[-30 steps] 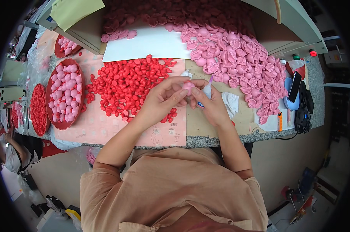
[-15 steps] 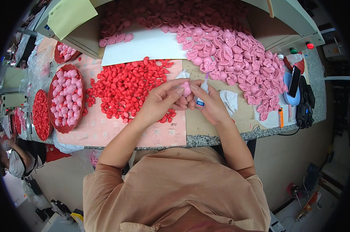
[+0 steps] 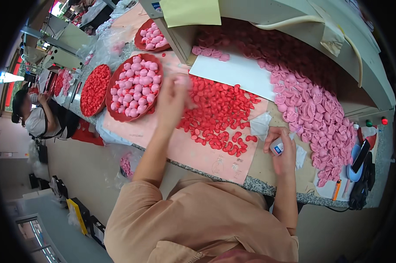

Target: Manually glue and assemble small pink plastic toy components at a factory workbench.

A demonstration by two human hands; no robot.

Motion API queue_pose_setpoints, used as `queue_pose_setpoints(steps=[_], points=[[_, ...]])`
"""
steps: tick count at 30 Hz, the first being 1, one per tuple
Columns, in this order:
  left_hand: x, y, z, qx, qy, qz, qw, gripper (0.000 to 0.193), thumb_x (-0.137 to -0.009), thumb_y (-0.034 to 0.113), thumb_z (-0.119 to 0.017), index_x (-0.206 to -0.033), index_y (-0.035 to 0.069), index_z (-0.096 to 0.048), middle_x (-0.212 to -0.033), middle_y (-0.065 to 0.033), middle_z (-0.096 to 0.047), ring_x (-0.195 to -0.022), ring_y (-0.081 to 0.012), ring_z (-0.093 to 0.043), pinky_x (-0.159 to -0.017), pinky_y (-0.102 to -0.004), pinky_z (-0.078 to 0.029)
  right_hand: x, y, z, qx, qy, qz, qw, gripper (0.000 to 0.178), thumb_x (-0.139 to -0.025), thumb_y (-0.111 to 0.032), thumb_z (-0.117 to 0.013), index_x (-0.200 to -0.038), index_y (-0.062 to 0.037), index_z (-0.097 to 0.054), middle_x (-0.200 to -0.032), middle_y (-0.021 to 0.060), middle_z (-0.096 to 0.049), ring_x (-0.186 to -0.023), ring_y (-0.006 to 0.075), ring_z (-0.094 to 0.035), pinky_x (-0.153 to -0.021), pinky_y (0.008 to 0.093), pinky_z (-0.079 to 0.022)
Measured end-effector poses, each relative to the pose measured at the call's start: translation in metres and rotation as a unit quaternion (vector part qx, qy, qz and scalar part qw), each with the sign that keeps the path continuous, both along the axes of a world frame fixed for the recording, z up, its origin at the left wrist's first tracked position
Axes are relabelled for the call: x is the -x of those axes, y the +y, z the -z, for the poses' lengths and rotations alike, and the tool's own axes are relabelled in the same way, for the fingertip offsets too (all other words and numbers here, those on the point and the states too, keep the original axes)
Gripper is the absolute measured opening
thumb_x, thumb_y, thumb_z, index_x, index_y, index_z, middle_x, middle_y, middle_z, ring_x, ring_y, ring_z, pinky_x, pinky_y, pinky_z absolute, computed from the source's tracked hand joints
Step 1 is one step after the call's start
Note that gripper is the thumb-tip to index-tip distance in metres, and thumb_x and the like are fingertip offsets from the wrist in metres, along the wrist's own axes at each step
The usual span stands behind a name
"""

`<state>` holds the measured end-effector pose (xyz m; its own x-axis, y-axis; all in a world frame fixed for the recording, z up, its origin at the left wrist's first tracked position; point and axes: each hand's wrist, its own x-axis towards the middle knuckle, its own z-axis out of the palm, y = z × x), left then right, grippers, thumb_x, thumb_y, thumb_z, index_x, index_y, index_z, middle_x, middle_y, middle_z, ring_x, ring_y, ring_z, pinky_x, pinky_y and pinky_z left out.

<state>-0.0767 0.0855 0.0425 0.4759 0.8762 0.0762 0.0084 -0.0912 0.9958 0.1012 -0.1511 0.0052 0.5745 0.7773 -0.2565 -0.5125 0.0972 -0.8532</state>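
Note:
My left hand (image 3: 172, 103), smeared by motion, is raised over the left part of the red pieces, beside a red scalloped tray (image 3: 158, 98) of pink rounded pieces with red parts. A blurred small pink piece (image 3: 182, 80) shows at its fingertips. My right hand (image 3: 284, 155) is closed round a small white glue bottle (image 3: 276, 144) with a blue label, its thin nozzle pointing up and to the right. Loose red bean-like pieces (image 3: 220, 105) lie spread between my hands. Beyond my right hand is a heap of pink hollow shells (image 3: 314, 109).
Another scalloped tray (image 3: 139, 41) and a tray of red pieces (image 3: 83, 98) stand at the left. A grey cabinet (image 3: 180, 41) overhangs the far side. White tissue (image 3: 260, 125), an orange marker (image 3: 337, 190) and a phone (image 3: 361, 155) lie rightward. A person (image 3: 42, 114) is at far left.
My hands have parted. The left one has swung left toward the scalloped tray with the small pink piece; the right keeps the glue bottle. The view has turned to the left.

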Motion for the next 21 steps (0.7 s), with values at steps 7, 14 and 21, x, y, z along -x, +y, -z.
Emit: queue_pose_setpoints(steps=[7,14,21], points=[[0.045,0.044,-0.015,-0.163,0.049,-0.206,0.964,0.058,-0.092,0.020,-0.051,-0.139,0.002,-0.023,-0.073,-0.0057,-0.059,-0.054,-0.0076,-0.051,-0.049,-0.0186,-0.039,0.001,0.005,-0.009,0.062,-0.105,0.023,0.992,0.044,-0.096,-0.038,-0.032,-0.098,-0.0005,-0.054,-0.072,0.0064,-0.058,-0.050,0.0140,-0.054,-0.044,0.0240,-0.040],[-0.056,0.036,-0.014,-0.324,0.172,0.089,0.926,0.030,-0.083,0.010,-0.060,-0.113,0.004,-0.058,-0.084,-0.0119,-0.063,-0.073,-0.0198,-0.060,-0.064,-0.0309,-0.048,0.001,-0.002,-0.006,0.094,-0.185,-0.018,0.978,0.044,-0.096,-0.041,-0.030,-0.099,-0.0040,-0.053,-0.073,0.0040,-0.058,-0.046,0.0065,-0.047,-0.039,0.0183,-0.032],[-0.130,0.079,0.034,-0.488,0.342,0.134,0.792,0.035,-0.079,0.011,-0.061,-0.113,0.005,-0.057,-0.090,-0.0191,-0.063,-0.083,-0.0353,-0.060,-0.069,-0.0415,-0.049,0.003,0.002,0.008,0.076,-0.197,-0.017,0.977,0.024,-0.094,-0.026,-0.047,-0.107,-0.0059,-0.046,-0.078,0.0014,-0.058,-0.051,0.0036,-0.047,-0.041,0.0170,-0.032]])
